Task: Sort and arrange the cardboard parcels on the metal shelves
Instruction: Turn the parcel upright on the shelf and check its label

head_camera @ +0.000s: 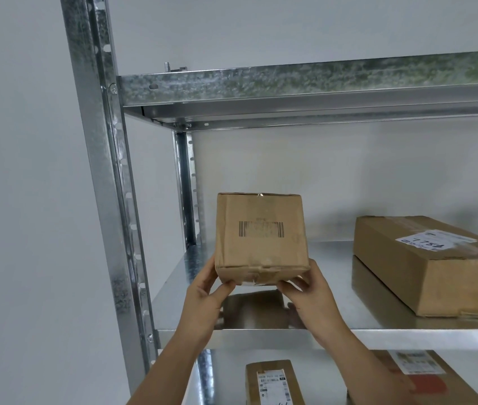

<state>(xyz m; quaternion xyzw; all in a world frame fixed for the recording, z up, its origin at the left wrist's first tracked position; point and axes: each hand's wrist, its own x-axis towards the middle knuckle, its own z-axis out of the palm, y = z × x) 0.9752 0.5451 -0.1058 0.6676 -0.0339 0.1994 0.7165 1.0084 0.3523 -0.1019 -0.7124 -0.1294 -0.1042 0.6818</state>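
Observation:
A small brown cardboard parcel (261, 238) with a printed barcode on its upper face is held just above the middle metal shelf (334, 314), near its left end. My left hand (207, 290) grips its lower left corner, and my right hand (309, 290) grips its lower right corner. The parcel is tilted, its near edge raised, and its reflection shows on the shelf below it. A long flat parcel (430, 264) with a white label lies on the same shelf to the right.
The upper shelf (305, 83) hangs above the held parcel. A steel upright (106, 176) stands at the left, with a white wall behind. On the shelf below lie a narrow labelled parcel (272, 381) and a larger parcel (419, 375) with a red patch.

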